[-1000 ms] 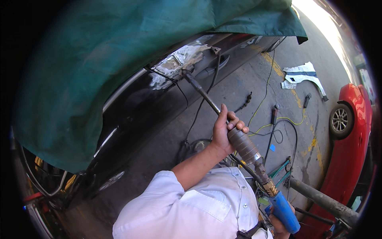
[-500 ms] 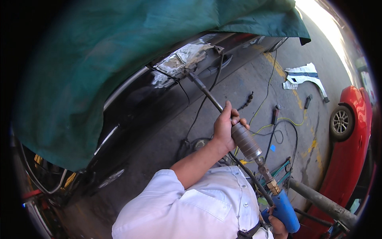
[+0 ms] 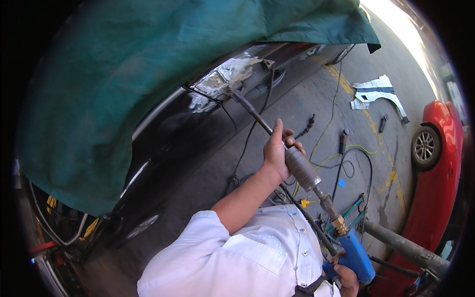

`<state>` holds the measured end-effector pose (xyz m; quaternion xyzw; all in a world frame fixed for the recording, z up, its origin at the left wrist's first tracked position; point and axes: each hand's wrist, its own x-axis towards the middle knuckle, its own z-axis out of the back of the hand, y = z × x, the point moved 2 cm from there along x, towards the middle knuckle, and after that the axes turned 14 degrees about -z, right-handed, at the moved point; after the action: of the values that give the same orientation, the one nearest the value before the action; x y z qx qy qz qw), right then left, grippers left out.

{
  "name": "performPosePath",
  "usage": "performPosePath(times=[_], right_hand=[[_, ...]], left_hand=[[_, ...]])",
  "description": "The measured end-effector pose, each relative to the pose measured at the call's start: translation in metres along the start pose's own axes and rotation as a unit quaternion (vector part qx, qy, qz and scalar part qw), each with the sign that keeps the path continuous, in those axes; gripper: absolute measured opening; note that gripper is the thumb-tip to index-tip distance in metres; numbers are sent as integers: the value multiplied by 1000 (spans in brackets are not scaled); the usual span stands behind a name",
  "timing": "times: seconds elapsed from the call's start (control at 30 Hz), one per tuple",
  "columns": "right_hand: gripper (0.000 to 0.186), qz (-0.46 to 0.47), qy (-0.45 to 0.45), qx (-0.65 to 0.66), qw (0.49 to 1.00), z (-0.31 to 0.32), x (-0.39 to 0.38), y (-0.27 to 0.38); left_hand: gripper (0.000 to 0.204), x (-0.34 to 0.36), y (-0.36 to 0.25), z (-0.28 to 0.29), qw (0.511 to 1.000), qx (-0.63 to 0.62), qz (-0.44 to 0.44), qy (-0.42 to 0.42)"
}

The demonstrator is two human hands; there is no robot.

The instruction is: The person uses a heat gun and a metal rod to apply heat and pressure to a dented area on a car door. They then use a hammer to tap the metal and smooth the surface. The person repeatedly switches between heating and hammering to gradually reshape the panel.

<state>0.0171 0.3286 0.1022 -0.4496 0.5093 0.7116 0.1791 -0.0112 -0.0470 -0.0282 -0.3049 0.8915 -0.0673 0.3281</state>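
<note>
I have slid the left hand toward 11 o'clock, clasping the ribbed brown slide-hammer weight; the right hand grips its blue pistol handle.

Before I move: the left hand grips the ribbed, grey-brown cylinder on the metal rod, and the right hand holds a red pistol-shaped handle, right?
Wrong colour: the head view shows the right hand holding a blue pistol-shaped handle. The left hand does grip the ribbed, grey-brown cylinder on the metal rod.
</note>
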Motion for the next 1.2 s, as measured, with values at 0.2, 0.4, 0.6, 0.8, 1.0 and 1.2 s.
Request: performPosePath(times=[0.2,0.4,0.6,0.8,1.0,1.2], right_hand=[[51,9,16,7,1000,6,0,-4],[67,24,-13,1,1000,3,2,-2],[56,4,75,80,994,27,17,-14],[71,64,17,333,940,137,55,-70],[28,-101,-177,435,877,236,214,-198],[36,-232,-287,358,858,259,356,-337]], left_hand=[[38,2,-27,-20,997,-68,-13,28],[27,-41,27,-9,995,-91,28,33],[33,-34,24,-3,996,-74,35,22],[28,-32,32,7,997,-43,-17,56],[19,-13,33,16,990,-59,-32,122],[16,-13,44,10,980,-155,-86,93]])
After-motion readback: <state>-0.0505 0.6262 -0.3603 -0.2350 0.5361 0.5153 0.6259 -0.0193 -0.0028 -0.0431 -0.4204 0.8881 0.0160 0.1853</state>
